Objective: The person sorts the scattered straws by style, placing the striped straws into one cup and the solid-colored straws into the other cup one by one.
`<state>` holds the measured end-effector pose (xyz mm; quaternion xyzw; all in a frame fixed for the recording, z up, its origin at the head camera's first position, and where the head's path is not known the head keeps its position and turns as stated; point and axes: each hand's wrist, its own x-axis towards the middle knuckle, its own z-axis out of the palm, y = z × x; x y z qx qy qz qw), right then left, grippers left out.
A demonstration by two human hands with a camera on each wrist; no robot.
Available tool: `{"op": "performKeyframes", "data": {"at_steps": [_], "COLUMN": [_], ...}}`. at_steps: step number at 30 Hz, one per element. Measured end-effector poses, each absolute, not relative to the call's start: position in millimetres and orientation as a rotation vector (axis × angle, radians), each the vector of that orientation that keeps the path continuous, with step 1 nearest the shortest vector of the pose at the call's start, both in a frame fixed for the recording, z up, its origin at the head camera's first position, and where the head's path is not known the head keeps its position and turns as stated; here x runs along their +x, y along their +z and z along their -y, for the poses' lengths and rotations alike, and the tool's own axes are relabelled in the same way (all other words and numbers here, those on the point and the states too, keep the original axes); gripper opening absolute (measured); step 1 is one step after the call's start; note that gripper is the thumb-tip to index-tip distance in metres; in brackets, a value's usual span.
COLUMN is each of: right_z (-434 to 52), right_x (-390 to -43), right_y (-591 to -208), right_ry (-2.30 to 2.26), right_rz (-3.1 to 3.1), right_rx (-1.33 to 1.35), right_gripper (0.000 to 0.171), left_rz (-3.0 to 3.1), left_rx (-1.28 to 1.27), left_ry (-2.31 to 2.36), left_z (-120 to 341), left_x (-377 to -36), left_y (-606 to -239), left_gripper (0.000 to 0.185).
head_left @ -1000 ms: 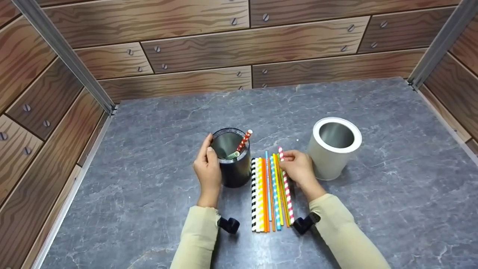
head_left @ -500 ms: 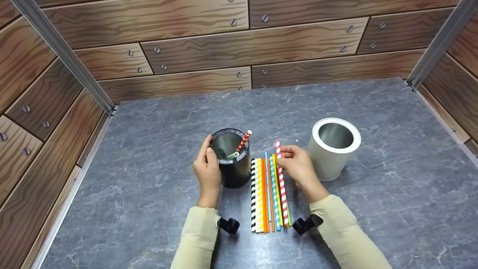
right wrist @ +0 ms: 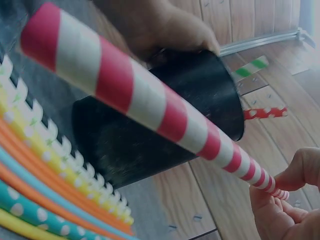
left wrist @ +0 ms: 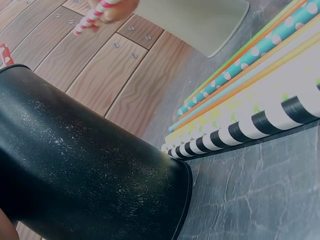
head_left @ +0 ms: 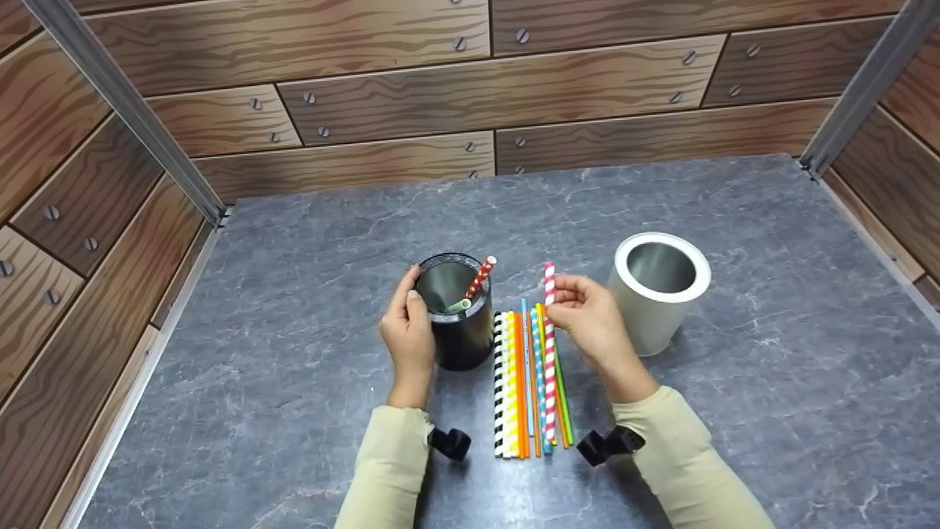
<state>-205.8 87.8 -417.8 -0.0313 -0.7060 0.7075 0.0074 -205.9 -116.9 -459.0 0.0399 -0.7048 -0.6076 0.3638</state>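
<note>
Our right hand (head_left: 587, 316) pinches the pink striped straw (head_left: 548, 345); our left hand (head_left: 407, 330) curls round the black cup (head_left: 459, 323).

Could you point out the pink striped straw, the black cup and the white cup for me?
pink striped straw (head_left: 549, 345), head view, middle of its length
black cup (head_left: 463, 338), head view, its outer wall
white cup (head_left: 640, 316), head view, its side wall

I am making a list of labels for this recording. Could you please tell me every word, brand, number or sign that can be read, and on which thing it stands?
There are none to read in any view.
The black cup, the white cup and the straws on the table carry only plain colours, stripes and dots, no text.
The pink striped straw pinched by the right hand has no print either.
</note>
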Motion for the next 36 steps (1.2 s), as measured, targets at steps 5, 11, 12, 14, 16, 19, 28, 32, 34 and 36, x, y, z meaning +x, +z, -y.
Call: {"op": "performKeyframes", "data": {"at_steps": [5, 11, 12, 14, 16, 19, 28, 32, 34, 36], "right_z": [-89, -92, -92, -93, -94, -95, -92, -91, -89, -88], "right_x": [-199, -190, -189, -186, -183, -179, -175, -175, -176, -176], "right_y": [-404, -387, -384, -379, -375, -369, -356, -353, -352, -352], "right_ry": [2.223, 2.227, 2.226, 2.221, 2.216, 2.204, 2.161, 2.162, 2.169, 2.176], "right_rz": [2.101, 1.957, 1.937, 1.9, 1.849, 1.757, 1.535, 1.451, 1.414, 1.375], "right_rx": [-0.066, -0.026, -0.019, -0.002, 0.019, 0.06, 0.157, 0.213, 0.234, 0.254], "right_gripper": [0.037, 0.037, 0.036, 0.036, 0.035, 0.035, 0.038, 0.038, 0.038, 0.039], "left_rz": [1.809, 1.801, 1.798, 1.8, 1.804, 1.808, 1.817, 1.822, 1.822, 1.821], "left_rx": [0.101, 0.092, 0.09, 0.086, 0.084, 0.08, 0.091, 0.088, 0.089, 0.09], "left_ry": [-1.562, -1.567, -1.567, -1.564, -1.561, -1.558, -1.531, -1.535, -1.537, -1.539], "left_z": [117, 116, 116, 116, 117, 117, 116, 117, 117, 117], "left_x": [-206, -206, -206, -206, -206, -206, -206, -205, -205, -206], "left_y": [-459, -459, -459, -459, -459, -459, -459, -459, -459, -459], "left_gripper": [0.031, 0.031, 0.031, 0.031, 0.031, 0.031, 0.031, 0.031, 0.031, 0.031]}}
